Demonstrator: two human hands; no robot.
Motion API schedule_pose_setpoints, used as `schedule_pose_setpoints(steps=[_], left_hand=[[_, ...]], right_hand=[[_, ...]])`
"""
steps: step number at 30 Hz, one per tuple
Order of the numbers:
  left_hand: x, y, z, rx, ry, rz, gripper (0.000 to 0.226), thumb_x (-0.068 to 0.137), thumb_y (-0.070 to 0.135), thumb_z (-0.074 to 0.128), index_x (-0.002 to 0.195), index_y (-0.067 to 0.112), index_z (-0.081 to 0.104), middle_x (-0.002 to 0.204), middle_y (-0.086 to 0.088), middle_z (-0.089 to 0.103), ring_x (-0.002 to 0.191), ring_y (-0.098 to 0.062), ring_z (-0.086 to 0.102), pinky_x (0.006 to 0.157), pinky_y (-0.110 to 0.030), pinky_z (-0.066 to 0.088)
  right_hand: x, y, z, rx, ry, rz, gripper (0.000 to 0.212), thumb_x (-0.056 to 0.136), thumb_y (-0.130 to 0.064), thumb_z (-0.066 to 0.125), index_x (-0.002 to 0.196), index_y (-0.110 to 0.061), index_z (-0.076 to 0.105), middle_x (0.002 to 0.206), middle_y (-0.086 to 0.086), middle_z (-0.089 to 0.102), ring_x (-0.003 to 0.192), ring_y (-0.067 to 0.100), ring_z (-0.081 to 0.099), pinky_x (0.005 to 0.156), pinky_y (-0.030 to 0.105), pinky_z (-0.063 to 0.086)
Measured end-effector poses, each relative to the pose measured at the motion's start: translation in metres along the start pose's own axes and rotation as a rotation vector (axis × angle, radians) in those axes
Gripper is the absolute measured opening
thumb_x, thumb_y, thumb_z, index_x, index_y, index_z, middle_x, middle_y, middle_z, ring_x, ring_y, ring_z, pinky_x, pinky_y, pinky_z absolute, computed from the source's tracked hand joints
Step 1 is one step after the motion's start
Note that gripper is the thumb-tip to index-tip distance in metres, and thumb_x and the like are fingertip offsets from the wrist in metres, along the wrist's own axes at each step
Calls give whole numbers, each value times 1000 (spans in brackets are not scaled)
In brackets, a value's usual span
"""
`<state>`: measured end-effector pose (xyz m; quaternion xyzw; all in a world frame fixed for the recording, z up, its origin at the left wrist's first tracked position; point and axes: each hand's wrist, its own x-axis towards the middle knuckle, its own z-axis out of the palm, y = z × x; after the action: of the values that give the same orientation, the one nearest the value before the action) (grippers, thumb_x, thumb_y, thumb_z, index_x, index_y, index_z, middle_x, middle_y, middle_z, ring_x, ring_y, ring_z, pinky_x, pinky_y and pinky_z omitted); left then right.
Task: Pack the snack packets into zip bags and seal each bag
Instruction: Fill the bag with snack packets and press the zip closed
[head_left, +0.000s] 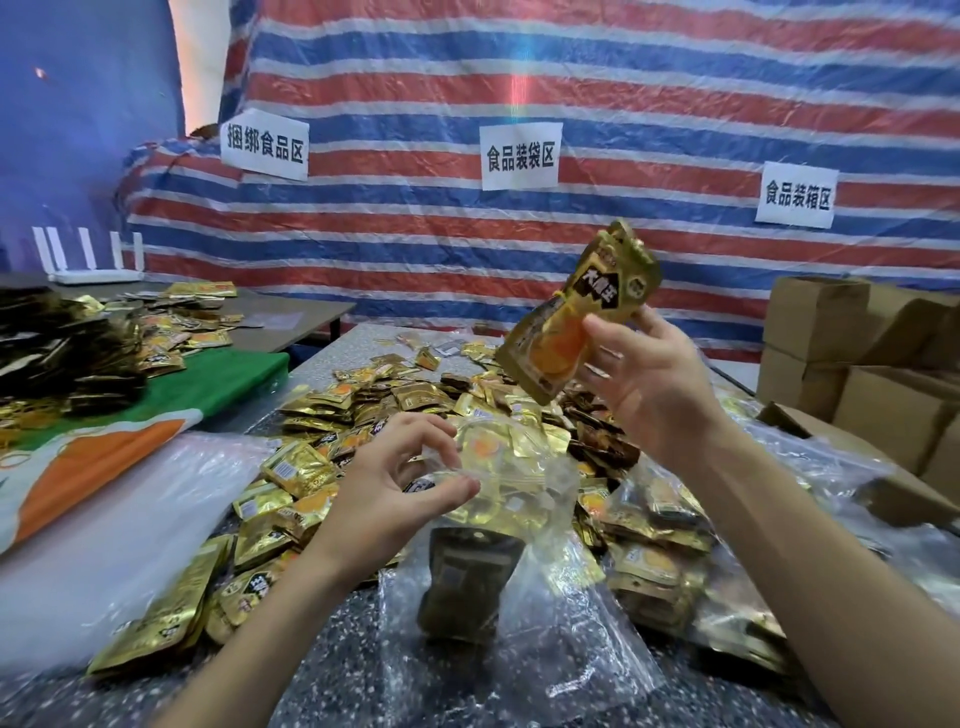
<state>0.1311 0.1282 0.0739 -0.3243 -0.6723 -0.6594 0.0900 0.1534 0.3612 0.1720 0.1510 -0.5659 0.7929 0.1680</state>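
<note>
My right hand (644, 379) holds a gold snack packet (576, 317) up above the table, pinched between thumb and fingers. Lower down, my left hand (400, 488) pinches the top rim of a clear zip bag (519, 597) and holds its mouth up. One gold packet (462, 587) stands inside that bag. A big heap of loose gold packets (395, 415) covers the speckled table (337, 670) behind and beside the bag.
Filled clear bags (670, 566) lie at the right. A stack of empty plastic bags (114, 525) lies at the left, beside a green and orange sack (156, 410). Cardboard boxes (857, 358) stand at the far right. A striped tarp (519, 104) with paper signs hangs behind.
</note>
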Motion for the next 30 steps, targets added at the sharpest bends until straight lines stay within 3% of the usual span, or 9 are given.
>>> schedule_pose_setpoints(steps=[4,7,13,15,17,19,21,25,30], left_hand=[[-1,0,-1,3,0,-18,28,61,42,82,77,23,67,112,13,62,117,-14,61,103,-43,50],[-1,1,-4,-13,20,-6,28,61,41,81,76,22,67,113,12,63,115,-13,62,99,-38,53],[1,2,-8,-29,24,37,21,61,39,80,70,27,66,108,18,62,117,-11,61,90,-25,53],[3,0,-8,-57,25,46,20,62,37,80,70,27,65,108,12,62,116,-14,62,93,-28,53],[4,-2,-9,-79,39,43,21,63,37,81,70,25,64,109,8,63,115,-17,63,94,-30,53],[6,-4,-11,-83,47,42,21,63,37,82,69,25,65,109,8,64,114,-17,64,93,-27,53],[8,-6,-14,-84,48,53,20,65,32,83,70,25,65,108,9,65,113,-15,65,91,-23,53],[10,-7,-24,-92,46,70,20,70,12,87,77,17,69,106,7,68,105,-17,69,84,-18,54],[9,-7,-34,-158,81,6,39,64,8,86,98,20,70,95,-7,75,88,-21,75,76,-22,57]], right_hand=[[-10,12,11,-218,-111,24,53,73,-1,71,123,-2,55,108,15,74,105,32,72,86,44,61],[-18,23,12,-534,-178,-55,44,76,8,76,115,-10,63,104,5,77,100,21,74,82,33,61],[-26,40,4,-927,-293,68,22,86,-24,78,108,-23,75,113,-12,73,110,3,64,104,49,48],[-27,38,2,-996,-309,70,26,88,-42,73,110,-28,77,120,-19,68,115,-4,59,106,43,45],[-30,34,0,-975,-337,51,38,82,-58,71,109,-31,77,121,-23,66,113,-6,60,101,29,48],[-31,31,-6,-959,-325,52,46,72,-62,79,105,-30,77,122,-19,66,107,-2,65,96,28,52],[-28,29,-15,-962,-312,95,41,68,-45,86,99,-20,77,115,-7,72,98,7,71,92,35,56],[-22,25,-27,-847,-265,97,10,79,-5,80,88,-8,77,86,8,78,80,22,74,76,27,60],[-21,19,-37,-695,-150,2,19,72,-15,81,91,-12,77,88,10,78,81,24,74,72,25,60]])
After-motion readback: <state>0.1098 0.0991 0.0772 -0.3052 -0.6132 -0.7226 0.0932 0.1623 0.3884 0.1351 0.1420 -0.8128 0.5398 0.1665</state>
